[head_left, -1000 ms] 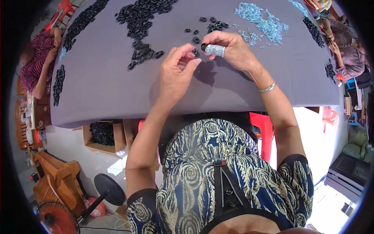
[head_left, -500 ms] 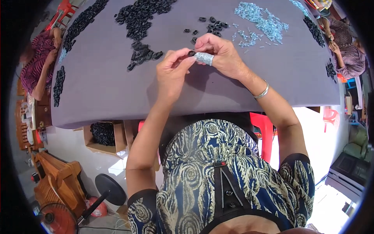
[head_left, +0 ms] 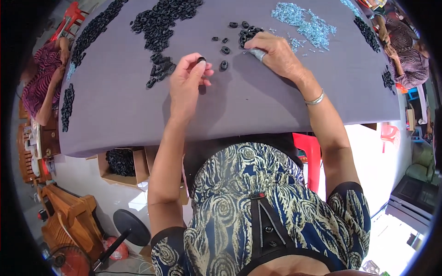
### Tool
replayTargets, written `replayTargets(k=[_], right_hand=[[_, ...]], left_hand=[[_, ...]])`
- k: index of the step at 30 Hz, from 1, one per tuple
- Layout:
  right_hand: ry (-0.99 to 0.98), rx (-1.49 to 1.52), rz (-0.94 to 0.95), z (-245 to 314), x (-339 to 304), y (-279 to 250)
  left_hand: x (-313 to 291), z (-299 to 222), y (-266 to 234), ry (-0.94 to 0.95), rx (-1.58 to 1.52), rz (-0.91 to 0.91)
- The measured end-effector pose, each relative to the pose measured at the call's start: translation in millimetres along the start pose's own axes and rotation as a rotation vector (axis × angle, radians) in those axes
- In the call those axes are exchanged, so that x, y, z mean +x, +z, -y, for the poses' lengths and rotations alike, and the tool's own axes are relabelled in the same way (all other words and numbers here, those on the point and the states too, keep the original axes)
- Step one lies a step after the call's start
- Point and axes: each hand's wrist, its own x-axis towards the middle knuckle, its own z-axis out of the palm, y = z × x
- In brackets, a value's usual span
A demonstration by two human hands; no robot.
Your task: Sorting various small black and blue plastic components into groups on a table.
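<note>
- Left hand (head_left: pixel 185 82): over the surface (head_left: pixel 258 110), left of centre. Grip narrow, thumb and forefinger pinched on one small black piece (head_left: pixel 201 60); the other fingers spread to the right, curled loosely.
- Held black piece: at the tip of the left thumb, raised in the pinch; its long axis too small and too covered to tell.
- Right hand (head_left: pixel 280 54): farther out and to the right, palm down, thumb in a silver wrap (head_left: pixel 258 54). Grip drawn in low at the near right edge of the black cluster (head_left: pixel 246 33); whether it holds anything cannot be told.
- Black cluster: directly beyond and beside the right fingertips, partly hidden by them; right hand much the nearer of the two. Pieces lie at mixed angles.
- Loose oval black piece (head_left: pixel 224 65): between the hands, just right of the left fingers, nearer and to the left of the right grip; long axis roughly away from the wearer. Left hand nearer.
- Second loose black piece (head_left: pixel 225 50): beyond the first, apart from both hands.
- Pale blue pile (head_left: pixel 299 20): beyond the right hand and to its right, small glinting pieces.
- Large black heap (head_left: pixel 161 23): beyond the left hand and to its left, well apart.
</note>
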Motion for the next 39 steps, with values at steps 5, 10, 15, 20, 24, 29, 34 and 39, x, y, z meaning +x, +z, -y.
replayTargets(k=[5,10,15,20,24,29,34,39], right_hand=[[-0.173,-0.217,0.106,14,0,10],[-0.116,-0.249,0.092,13,0,14],[0.038,0.044,0.018,27,4,14],[0.393,0.866,0.043,49,9,16],[0.323,0.825,0.022,56,14,20],[0.249,0.54,0.129,53,15,24],[0.1,0.397,0.084,60,14,24],[-0.061,0.339,-0.049,65,5,38]], left_hand=[[-4,2,5,-0.001,0.029,0.009],[-4,3,9,-0.009,-0.01,0.051],[-4,5,8,-0.01,0.02,0.066],[-5,10,6,0.015,0.009,0.089],[-5,9,7,0.029,0.066,0.106],[-5,8,9,0.014,0.053,0.095],[-4,11,8,0.037,0.081,0.082],[-2,14,6,0.02,-0.016,0.019]])
